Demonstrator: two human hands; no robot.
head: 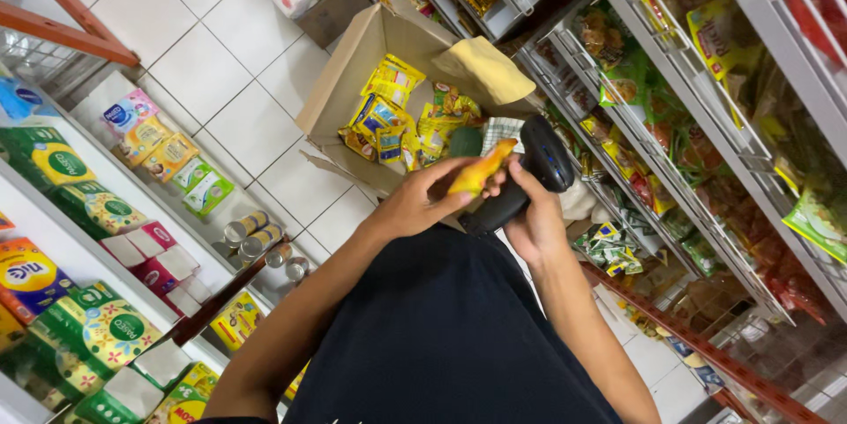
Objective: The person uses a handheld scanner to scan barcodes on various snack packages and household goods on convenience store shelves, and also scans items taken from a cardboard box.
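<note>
The left hand (423, 199) pinched a yellow packet (479, 170) against the black scanner (529, 172) gripped by the right hand (534, 225), above the box (353, 71), where many packets lay, seemingly unscanned.

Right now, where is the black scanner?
In the head view, the scanner is in the right hand, right of centre, beside the yellow packet held by the left hand, in front of the open box.

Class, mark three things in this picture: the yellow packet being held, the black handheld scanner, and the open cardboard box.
yellow packet (477, 171), head view, middle of the wrapper.
black handheld scanner (547, 159), head view, its head.
cardboard box (346, 75), head view, left wall.
</note>
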